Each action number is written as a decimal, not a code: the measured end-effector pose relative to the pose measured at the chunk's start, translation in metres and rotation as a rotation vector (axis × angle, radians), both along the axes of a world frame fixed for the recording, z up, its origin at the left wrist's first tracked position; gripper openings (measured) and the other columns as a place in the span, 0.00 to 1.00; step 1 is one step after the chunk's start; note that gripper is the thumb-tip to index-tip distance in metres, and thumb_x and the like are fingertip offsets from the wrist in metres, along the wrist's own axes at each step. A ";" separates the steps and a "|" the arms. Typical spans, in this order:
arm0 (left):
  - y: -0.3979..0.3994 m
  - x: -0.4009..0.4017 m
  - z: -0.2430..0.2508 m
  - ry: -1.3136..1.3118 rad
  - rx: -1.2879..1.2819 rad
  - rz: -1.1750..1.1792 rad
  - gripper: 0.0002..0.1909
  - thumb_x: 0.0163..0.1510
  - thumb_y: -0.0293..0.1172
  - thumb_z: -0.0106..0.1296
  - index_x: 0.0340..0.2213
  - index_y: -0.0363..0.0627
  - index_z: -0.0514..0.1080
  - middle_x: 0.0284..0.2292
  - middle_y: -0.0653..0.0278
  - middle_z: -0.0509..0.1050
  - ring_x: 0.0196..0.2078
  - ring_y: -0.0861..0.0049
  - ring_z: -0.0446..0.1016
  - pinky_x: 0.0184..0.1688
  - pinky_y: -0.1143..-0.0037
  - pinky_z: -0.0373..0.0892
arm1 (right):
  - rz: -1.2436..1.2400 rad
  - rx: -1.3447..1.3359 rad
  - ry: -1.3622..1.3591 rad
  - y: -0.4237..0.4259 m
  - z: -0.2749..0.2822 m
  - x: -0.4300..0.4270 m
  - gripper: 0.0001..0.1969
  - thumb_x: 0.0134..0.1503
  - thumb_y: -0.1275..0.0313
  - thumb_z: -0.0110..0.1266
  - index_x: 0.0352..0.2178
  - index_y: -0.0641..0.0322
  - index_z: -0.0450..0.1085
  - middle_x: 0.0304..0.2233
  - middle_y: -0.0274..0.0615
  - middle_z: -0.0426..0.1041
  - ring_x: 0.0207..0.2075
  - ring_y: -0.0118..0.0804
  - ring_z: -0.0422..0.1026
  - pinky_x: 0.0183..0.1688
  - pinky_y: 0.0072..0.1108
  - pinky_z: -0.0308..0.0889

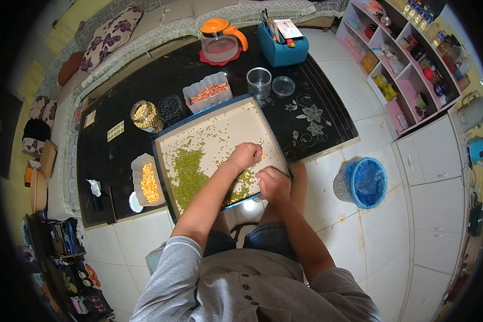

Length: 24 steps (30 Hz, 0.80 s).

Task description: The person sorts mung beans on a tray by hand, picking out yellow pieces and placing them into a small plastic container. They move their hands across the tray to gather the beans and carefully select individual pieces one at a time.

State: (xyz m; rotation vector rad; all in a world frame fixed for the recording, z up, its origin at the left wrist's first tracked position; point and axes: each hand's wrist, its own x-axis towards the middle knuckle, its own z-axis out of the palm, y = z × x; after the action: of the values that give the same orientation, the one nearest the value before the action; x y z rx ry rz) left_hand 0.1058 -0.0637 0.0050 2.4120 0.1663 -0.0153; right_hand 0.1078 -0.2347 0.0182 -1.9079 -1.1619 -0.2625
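Observation:
A shallow square tray [225,149] with a pale bottom and dark blue rim rests partly on the table, its near corner towards my lap. Green mung beans [187,173] lie heaped on its left side and scattered across the bottom. Yellow corn kernels are mixed with beans [245,181] near the front edge. My left hand [245,156] is over the tray's right half, fingers curled, a few yellow kernels beside them; its grip is hidden. My right hand [274,183] is bent at the tray's near right corner, fingertips over the inside; what they hold cannot be seen.
Around the tray on the black table [120,157] stand a corn container [140,165], a jar of pale beans [147,116], a jar of black beans [171,109], a peanut container [207,91] and a clear jar [259,82]. A blue-lined bin [362,183] stands on the floor at right.

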 end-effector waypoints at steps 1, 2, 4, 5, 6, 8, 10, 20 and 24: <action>-0.001 0.001 0.000 0.037 0.051 -0.021 0.03 0.40 0.25 0.52 0.22 0.41 0.71 0.21 0.57 0.72 0.24 0.66 0.71 0.29 0.74 0.68 | -0.002 0.001 0.000 0.000 0.000 0.000 0.06 0.38 0.78 0.48 0.21 0.54 0.67 0.22 0.35 0.66 0.26 0.37 0.68 0.27 0.25 0.65; 0.000 0.000 -0.001 0.037 0.050 -0.022 0.03 0.40 0.25 0.52 0.22 0.41 0.71 0.21 0.57 0.72 0.24 0.66 0.71 0.29 0.74 0.68 | -0.003 0.001 0.000 0.000 0.000 0.000 0.06 0.38 0.78 0.48 0.21 0.54 0.67 0.22 0.35 0.66 0.26 0.37 0.68 0.27 0.25 0.65; 0.005 -0.002 -0.005 0.034 0.071 -0.010 0.02 0.40 0.26 0.51 0.21 0.41 0.71 0.22 0.56 0.72 0.24 0.64 0.71 0.29 0.73 0.68 | -0.009 0.004 0.011 0.000 -0.002 0.000 0.06 0.37 0.78 0.49 0.21 0.54 0.67 0.21 0.35 0.66 0.26 0.38 0.68 0.27 0.25 0.65; 0.005 -0.002 -0.006 0.034 0.072 -0.012 0.02 0.40 0.26 0.51 0.21 0.41 0.71 0.22 0.56 0.72 0.24 0.64 0.71 0.29 0.73 0.68 | -0.011 0.005 0.011 0.000 -0.002 0.000 0.06 0.37 0.78 0.49 0.21 0.54 0.67 0.21 0.35 0.66 0.26 0.38 0.68 0.27 0.25 0.65; 0.005 -0.003 -0.006 -0.026 0.075 0.032 0.03 0.41 0.26 0.52 0.21 0.42 0.71 0.22 0.56 0.72 0.24 0.65 0.71 0.29 0.73 0.68 | -0.017 0.006 0.002 0.000 -0.002 0.000 0.06 0.37 0.78 0.49 0.21 0.54 0.67 0.21 0.35 0.66 0.26 0.38 0.68 0.27 0.25 0.65; 0.004 -0.002 -0.005 -0.085 0.078 0.074 0.03 0.41 0.26 0.52 0.22 0.42 0.72 0.21 0.56 0.72 0.24 0.65 0.71 0.29 0.73 0.68 | -0.025 0.007 -0.005 0.001 -0.002 0.000 0.07 0.37 0.78 0.49 0.21 0.54 0.67 0.21 0.35 0.66 0.26 0.38 0.68 0.27 0.25 0.65; -0.001 0.002 0.002 -0.165 -0.068 0.146 0.04 0.42 0.26 0.52 0.24 0.42 0.72 0.21 0.57 0.72 0.24 0.66 0.72 0.29 0.74 0.68 | -0.018 0.013 -0.004 0.000 -0.003 0.001 0.07 0.37 0.78 0.49 0.21 0.54 0.68 0.21 0.35 0.66 0.25 0.38 0.68 0.27 0.25 0.65; -0.007 0.018 -0.011 0.026 0.081 -0.072 0.04 0.40 0.25 0.54 0.21 0.42 0.69 0.20 0.58 0.71 0.24 0.66 0.71 0.29 0.73 0.67 | -0.024 -0.006 0.000 0.000 -0.004 0.000 0.07 0.36 0.78 0.50 0.21 0.52 0.67 0.22 0.33 0.66 0.26 0.35 0.68 0.28 0.24 0.65; -0.006 0.012 -0.010 0.042 0.041 -0.003 0.04 0.39 0.26 0.55 0.21 0.42 0.70 0.19 0.58 0.72 0.23 0.67 0.71 0.28 0.74 0.67 | -0.035 -0.026 -0.007 0.000 -0.006 0.000 0.07 0.37 0.77 0.50 0.21 0.51 0.67 0.21 0.33 0.66 0.26 0.34 0.68 0.29 0.24 0.65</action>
State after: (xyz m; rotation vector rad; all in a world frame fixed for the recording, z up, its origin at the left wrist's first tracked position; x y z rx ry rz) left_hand 0.1178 -0.0694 -0.0049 2.4537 0.1846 -0.0644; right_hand 0.1077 -0.2346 0.0121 -1.9531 -1.1430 -0.2745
